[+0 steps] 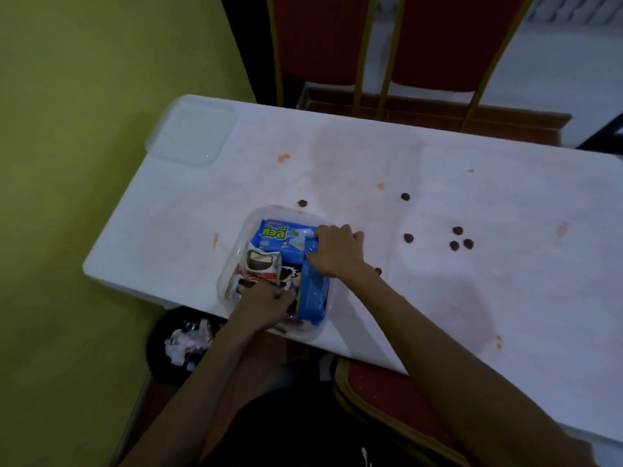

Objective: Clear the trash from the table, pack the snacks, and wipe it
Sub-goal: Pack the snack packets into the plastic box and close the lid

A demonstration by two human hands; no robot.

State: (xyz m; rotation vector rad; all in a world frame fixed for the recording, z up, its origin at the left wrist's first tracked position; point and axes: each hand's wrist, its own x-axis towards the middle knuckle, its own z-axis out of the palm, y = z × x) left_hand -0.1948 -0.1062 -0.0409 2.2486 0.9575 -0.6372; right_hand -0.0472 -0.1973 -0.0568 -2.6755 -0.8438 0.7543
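Left hand (266, 306) touches white packs (261, 266); right hand (337, 252) grips blue pack (315, 291).

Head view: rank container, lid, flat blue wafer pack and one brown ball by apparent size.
Largest to smallest:
container
lid (farther off, so that gap is unsure)
flat blue wafer pack
brown ball

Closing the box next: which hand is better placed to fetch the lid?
Left. The lid lies at the far left corner of the table, on the side of the left hand; the right hand grips a blue pack.
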